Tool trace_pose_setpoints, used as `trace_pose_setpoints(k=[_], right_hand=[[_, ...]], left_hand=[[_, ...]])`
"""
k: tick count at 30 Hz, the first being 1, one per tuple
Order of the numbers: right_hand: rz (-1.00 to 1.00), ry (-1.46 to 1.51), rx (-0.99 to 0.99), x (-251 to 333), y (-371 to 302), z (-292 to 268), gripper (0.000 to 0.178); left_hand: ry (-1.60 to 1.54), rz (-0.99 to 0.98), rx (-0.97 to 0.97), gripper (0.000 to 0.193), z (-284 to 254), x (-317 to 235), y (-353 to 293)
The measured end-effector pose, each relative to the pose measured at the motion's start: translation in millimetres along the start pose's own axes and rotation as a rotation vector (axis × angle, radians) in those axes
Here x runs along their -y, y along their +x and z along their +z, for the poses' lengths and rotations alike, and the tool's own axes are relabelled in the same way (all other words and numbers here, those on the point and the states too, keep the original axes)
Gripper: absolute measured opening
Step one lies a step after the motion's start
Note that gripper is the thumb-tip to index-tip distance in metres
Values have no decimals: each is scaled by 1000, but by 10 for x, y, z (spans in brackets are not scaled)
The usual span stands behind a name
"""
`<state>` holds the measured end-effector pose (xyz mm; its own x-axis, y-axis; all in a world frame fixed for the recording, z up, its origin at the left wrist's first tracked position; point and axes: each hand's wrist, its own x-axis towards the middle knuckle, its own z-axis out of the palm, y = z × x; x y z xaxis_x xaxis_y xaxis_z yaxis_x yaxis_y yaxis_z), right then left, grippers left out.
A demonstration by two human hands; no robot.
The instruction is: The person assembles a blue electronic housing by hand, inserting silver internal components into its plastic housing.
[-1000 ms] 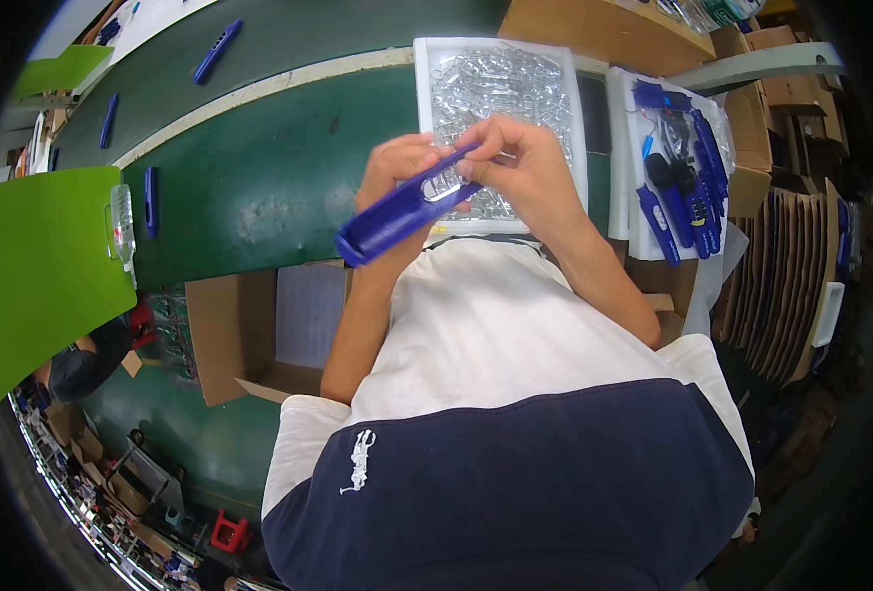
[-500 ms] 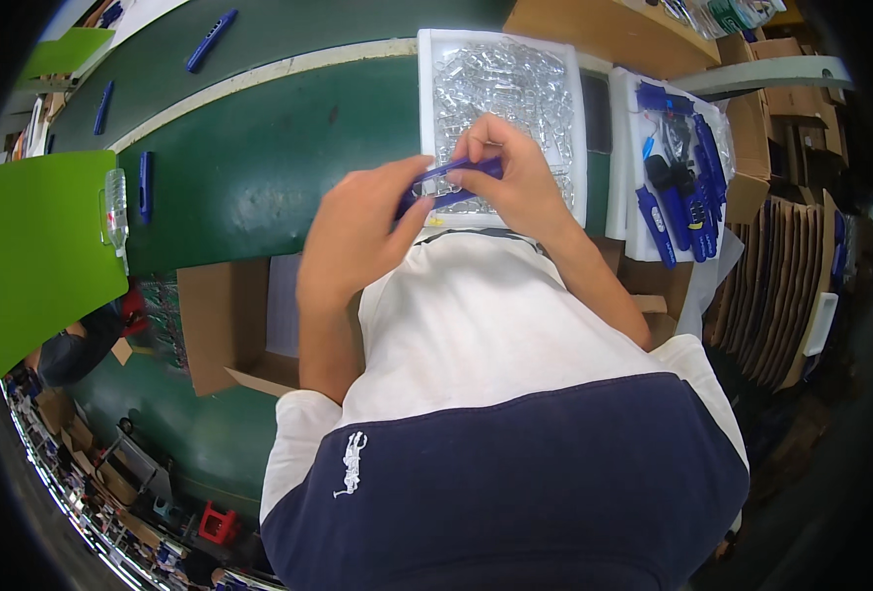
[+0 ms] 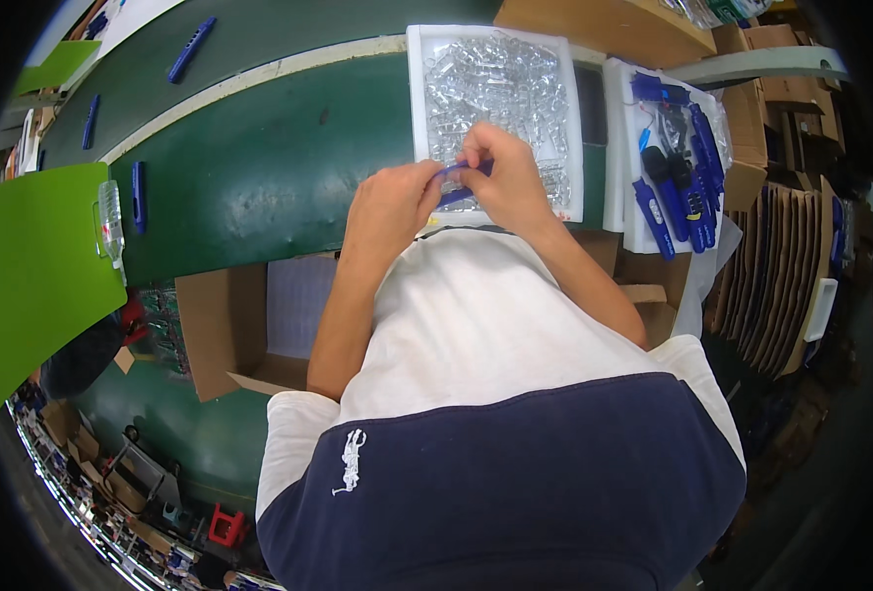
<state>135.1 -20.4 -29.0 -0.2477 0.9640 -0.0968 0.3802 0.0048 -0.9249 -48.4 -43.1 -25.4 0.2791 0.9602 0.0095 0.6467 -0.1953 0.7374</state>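
Note:
My left hand (image 3: 394, 200) and my right hand (image 3: 508, 182) meet over the near edge of a white foam tray (image 3: 419, 94). Between them they hold a slim blue plastic casing (image 3: 456, 195), pinched by thumbs and fingers at its two sides. Fingers cover much of the casing, so its full shape and any small part inside it are hidden. Many small clear plastic pieces (image 3: 495, 89) lie heaped in the tray under and beyond my hands.
On the right, a second white foam tray (image 3: 615, 148) carries blue pen-like tools (image 3: 655, 219) and dark-tipped tools. Several blue pen-shaped devices (image 3: 139, 197) lie on the green bench (image 3: 249, 158) at left, near a green sheet (image 3: 37, 266). An open cardboard box (image 3: 222, 335) stands below.
My left hand has moved right, closer to my right hand, and its fingers have closed in. Less of the blue casing shows between them now.

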Motion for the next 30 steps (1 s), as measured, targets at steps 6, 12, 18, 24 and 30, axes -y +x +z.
trace_pose_setpoints(k=[6,12,18,24,30], right_hand=[[52,160,40,-128,39,34,23],[252,305,238,-227,51,15,25],[228,235,139,-349,41,124,21],[177,189,28,-349,25,157,19],[88,281,11,-192,-12,14,23]], left_hand=[[-218,-42,41,14,33,228,-4],[-228,-91,155,17,-64,253,4],[-255,-187,134,16,75,311,-9],[-233,-166,3,18,149,259,-19],[-165,-218,336,26,-287,259,-66]])
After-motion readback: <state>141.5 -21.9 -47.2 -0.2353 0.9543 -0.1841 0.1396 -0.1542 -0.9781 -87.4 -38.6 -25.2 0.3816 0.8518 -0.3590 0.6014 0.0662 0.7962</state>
